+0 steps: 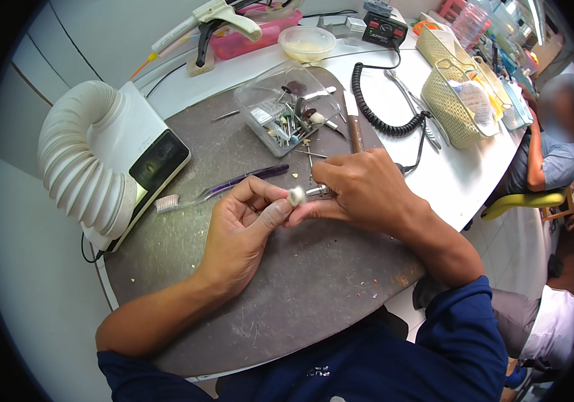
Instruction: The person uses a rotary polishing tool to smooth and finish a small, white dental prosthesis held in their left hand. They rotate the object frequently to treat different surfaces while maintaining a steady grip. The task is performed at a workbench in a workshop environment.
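Note:
My right hand (371, 187) is wrapped round a rotary handpiece (317, 191), whose silver nose points left. At its end is a small round white tip (296, 195), blurred, which looks like a polishing buff. My left hand (243, 224) is closed in a pinch right against that tip. Whatever its thumb and fingers hold is too small and covered to make out. Beyond both hands stands a clear plastic box (270, 110) of rotary bits. A purple-handled toothbrush (223, 184) lies just beyond my left hand.
A white suction unit with ribbed hose (76, 161) stands at left. Far back are a pink basket (253, 33), a round tub (307, 43) and a black control box (385, 30) with coiled cord (374, 114). Cream baskets (458, 110) stand right, near a seated person (558, 157).

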{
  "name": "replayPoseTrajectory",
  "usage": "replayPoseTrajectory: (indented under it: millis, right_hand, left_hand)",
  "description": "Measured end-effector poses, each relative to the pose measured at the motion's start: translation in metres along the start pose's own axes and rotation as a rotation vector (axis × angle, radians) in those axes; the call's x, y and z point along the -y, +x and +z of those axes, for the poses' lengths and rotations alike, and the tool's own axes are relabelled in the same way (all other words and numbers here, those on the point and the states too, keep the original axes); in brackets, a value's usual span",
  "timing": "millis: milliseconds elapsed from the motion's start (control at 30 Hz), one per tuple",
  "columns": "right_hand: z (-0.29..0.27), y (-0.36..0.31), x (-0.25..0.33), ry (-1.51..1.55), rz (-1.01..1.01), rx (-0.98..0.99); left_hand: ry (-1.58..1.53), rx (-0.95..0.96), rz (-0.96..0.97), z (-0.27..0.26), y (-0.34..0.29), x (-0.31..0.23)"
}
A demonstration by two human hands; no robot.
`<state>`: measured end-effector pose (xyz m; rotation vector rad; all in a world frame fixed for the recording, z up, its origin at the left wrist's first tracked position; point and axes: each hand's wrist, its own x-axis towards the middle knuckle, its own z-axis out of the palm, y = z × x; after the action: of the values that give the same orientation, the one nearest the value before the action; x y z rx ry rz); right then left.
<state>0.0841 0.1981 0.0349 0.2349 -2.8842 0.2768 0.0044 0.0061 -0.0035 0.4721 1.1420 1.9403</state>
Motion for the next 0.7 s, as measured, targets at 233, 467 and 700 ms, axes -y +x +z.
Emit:
replayPoseTrajectory:
  millis: [233,467,700]
  right_hand:
    - [0.0016,0.0005,0.0002,-0.002,0.017,-0.004]
    - [-0.0007,-0.0002,0.0052,0.078,-0.002,-0.08]
    - [-0.0022,-0.0016,0.0054,0.07,0.021,-0.081]
  left_hand:
    - [0.008,0.005,-0.03,0.001,-0.0018,-0.0039]
    - [-0.002,0.047,-0.037,-0.0019,0.0002,-0.0019]
    - [-0.083,0.067,-0.03,-0.0021,0.0006,-0.0012]
